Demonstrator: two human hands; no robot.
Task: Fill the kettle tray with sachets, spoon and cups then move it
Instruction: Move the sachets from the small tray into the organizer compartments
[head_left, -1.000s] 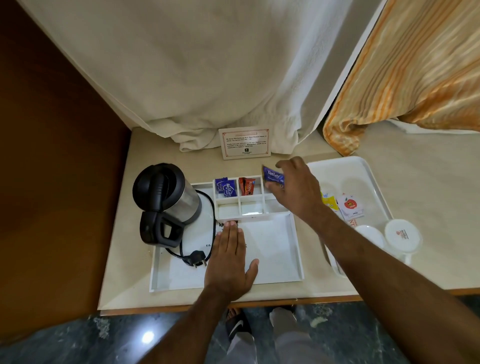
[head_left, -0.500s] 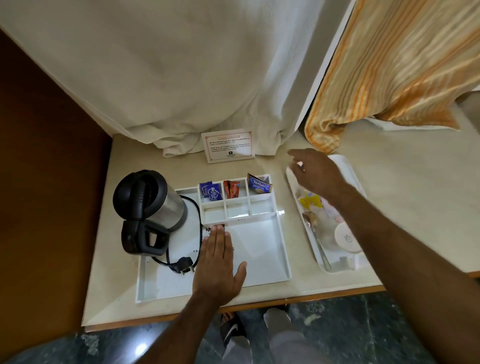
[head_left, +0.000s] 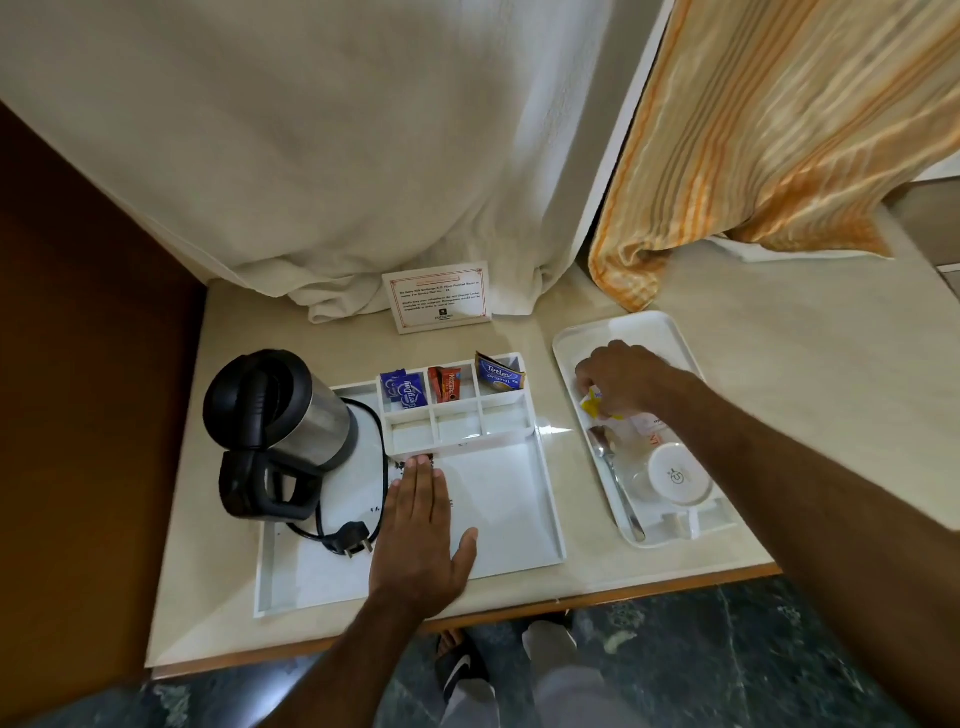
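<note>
The white kettle tray holds a black and steel kettle at its left. Its back compartments hold blue sachets, red sachets and a Tetley tea sachet. My left hand lies flat, fingers together, on the tray floor. My right hand is over the white serving tray to the right, fingers closing on a yellow sachet. On that tray lie a spoon, other sachets and upturned white cups.
A printed card stands behind the kettle tray, against a white curtain. An orange striped curtain hangs at the right. The kettle's plug and cord lie in the tray. A brown wall bounds the counter's left.
My right hand let go of the Tetley sachet in the back right compartment, then moved right to the serving tray and onto the yellow sachet. My left hand stayed flat on the kettle tray.
</note>
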